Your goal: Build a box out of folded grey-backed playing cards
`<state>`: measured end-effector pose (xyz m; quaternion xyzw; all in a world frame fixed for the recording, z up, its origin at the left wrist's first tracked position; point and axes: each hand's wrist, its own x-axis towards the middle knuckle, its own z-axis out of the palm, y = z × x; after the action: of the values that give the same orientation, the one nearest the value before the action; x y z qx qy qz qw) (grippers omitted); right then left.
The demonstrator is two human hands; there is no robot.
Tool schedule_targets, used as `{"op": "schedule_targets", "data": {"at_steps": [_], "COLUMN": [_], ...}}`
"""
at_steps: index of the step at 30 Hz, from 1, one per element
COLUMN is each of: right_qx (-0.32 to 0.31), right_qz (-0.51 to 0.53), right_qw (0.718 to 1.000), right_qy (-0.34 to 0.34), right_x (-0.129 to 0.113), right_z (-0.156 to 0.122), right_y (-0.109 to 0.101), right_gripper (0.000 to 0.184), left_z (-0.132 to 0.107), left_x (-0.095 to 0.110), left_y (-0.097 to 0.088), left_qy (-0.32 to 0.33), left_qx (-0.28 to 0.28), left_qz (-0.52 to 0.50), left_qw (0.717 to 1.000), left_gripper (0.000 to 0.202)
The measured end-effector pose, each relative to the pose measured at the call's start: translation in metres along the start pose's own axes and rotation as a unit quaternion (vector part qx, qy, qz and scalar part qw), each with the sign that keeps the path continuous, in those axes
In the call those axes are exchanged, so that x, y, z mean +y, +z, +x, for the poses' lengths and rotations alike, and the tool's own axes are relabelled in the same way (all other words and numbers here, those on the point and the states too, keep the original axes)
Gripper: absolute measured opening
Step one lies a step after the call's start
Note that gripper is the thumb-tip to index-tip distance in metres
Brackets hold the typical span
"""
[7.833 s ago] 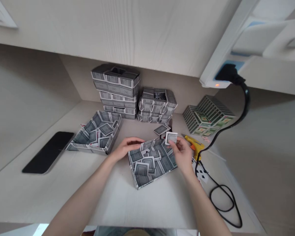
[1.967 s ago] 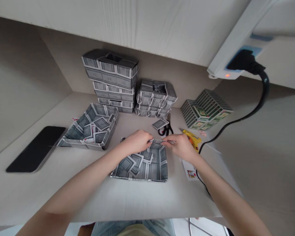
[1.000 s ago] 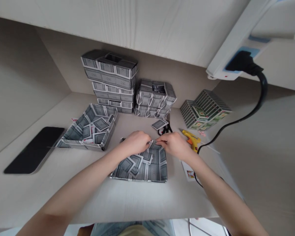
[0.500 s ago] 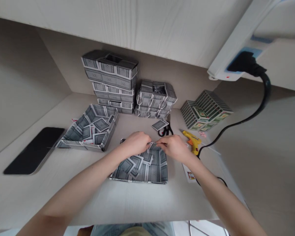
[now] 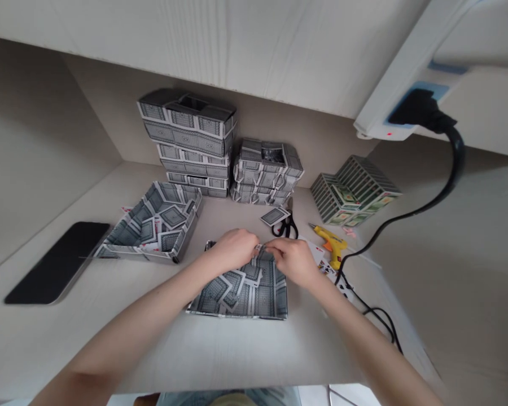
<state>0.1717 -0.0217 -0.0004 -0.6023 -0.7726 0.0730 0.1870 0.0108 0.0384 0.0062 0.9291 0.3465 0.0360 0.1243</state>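
A shallow open box made of grey-backed playing cards (image 5: 268,290) lies in front of me, with several loose cards (image 5: 231,287) on its floor. My left hand (image 5: 238,248) is closed on the box's far wall, knuckles up. Right beside it, my right hand (image 5: 294,259) pinches the same rim between thumb and fingers. A small whitish piece shows between the fingertips; what exactly it is I cannot make out. The left fingertips are partly hidden behind the hand.
Another card box (image 5: 186,231) holding loose cards stands left, by a black phone (image 5: 57,262). Stacked card boxes (image 5: 190,141) rise behind. Black scissors (image 5: 285,225), a yellow glue gun (image 5: 332,242), loose cards (image 5: 317,251) and a black cable (image 5: 375,225) lie right.
My right hand has moved slightly left along the rim and its wrist has dropped, showing more cards beside the glue gun. The cable at right has shifted. My left hand stays at the rim.
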Motion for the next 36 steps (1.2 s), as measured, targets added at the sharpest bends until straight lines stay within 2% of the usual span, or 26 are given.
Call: {"op": "schedule_targets", "data": {"at_steps": [6, 9, 14, 18, 30, 36], "right_qx": [0.020, 0.029, 0.078, 0.107, 0.099, 0.085], "right_qz": [0.067, 0.095, 0.131, 0.147, 0.142, 0.143], "right_qw": [0.997, 0.995, 0.988, 0.983, 0.985, 0.986], "right_qy": [0.014, 0.010, 0.008, 0.013, 0.018, 0.021], "right_x": [0.001, 0.002, 0.004, 0.003, 0.000, -0.001], "right_z": [-0.006, -0.004, -0.002, -0.002, -0.001, 0.001], "right_y": [0.005, 0.009, 0.018, 0.023, 0.023, 0.017], "right_gripper": [0.019, 0.019, 0.021, 0.021, 0.022, 0.019], "left_z": [-0.011, -0.012, -0.010, -0.011, -0.013, -0.012], "left_x": [-0.003, -0.006, -0.012, -0.012, -0.004, -0.007], "left_y": [-0.019, -0.023, -0.020, -0.016, -0.020, -0.018], "left_qy": [0.010, 0.011, 0.010, -0.018, -0.031, -0.034], "left_qx": [0.006, 0.006, 0.008, 0.009, -0.003, -0.001], "left_qz": [0.023, 0.038, -0.001, -0.006, 0.049, -0.018], "left_qw": [1.000, 0.999, 1.000, 1.000, 0.998, 0.999], "left_gripper": [0.026, 0.028, 0.026, 0.027, 0.027, 0.027]}}
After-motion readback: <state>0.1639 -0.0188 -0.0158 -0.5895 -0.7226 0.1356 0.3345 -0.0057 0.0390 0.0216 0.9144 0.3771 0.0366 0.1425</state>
